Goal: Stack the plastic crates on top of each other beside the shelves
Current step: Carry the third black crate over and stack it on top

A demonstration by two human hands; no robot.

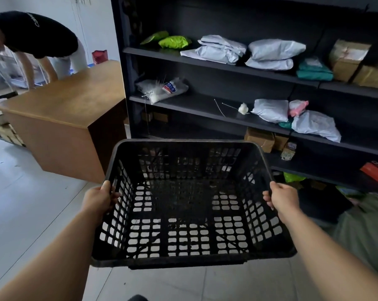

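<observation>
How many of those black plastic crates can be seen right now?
1. The black crate is held up over the floor in front of the shelves, left hand and right hand on its side rims. Others may lie out of view.

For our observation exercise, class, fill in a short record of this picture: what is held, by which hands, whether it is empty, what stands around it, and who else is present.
held item: black plastic crate, lattice walls and floor
left hand: left hand grips the crate's left rim
right hand: right hand grips the crate's right rim
contents: empty, pale floor shows through the holes
position: carried in the air, in front of the shelves
ahead: dark shelves with grey parcels and boxes
left: wooden desk
other person: bending over behind the desk
second crate: none in view
</observation>
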